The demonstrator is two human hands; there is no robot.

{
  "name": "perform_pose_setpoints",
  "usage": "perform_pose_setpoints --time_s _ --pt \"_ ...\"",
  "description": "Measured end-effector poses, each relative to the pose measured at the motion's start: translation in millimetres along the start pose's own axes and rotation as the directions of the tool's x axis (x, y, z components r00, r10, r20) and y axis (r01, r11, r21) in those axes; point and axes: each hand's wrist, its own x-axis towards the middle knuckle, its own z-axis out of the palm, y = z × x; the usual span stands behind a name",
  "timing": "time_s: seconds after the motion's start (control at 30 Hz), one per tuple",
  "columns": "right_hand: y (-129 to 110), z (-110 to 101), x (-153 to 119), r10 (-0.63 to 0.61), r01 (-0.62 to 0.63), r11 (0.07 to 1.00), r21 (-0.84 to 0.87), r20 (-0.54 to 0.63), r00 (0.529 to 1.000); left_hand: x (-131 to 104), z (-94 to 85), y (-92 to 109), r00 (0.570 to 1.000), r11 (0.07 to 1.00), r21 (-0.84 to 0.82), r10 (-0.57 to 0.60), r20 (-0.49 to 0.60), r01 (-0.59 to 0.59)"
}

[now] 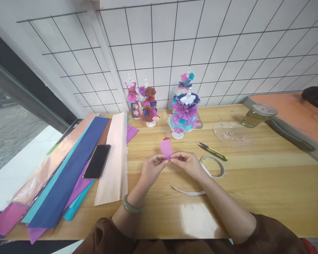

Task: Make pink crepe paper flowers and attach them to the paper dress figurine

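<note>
Between both hands, over the middle of the table, a small pink-purple piece of paper (165, 147) stands upright. Its lower edge is gathered or folded where the fingertips meet. My left hand (154, 167) pinches that edge from the left, thumb and forefinger closed. From the other side my right hand (186, 162) pinches the same edge with its thumb and forefinger. A bit of red (166, 138) shows just behind the paper. Right of my right hand lies a roll of white tape (222, 173), with a loose white strip (187, 192) under the right forearm.
Green-yellow thread snips (214, 151) lie beyond the tape. Small paper-dressed forms (185, 111) stand along the tiled wall. At left are layered coloured paper sheets (69, 173) and a black phone (97, 161). A clear plate of beads (231, 134) and a lidded cup (257, 115) sit right.
</note>
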Motion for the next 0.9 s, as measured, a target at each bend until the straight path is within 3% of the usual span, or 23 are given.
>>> perform_pose_setpoints --time_s 0.9 --pt "-3.7 1.9 -1.1 -0.026 0.024 0.999 -0.036 -0.033 0.999 -0.5 -1.9 4.7 0.999 0.995 0.096 -0.002 -0.035 0.005"
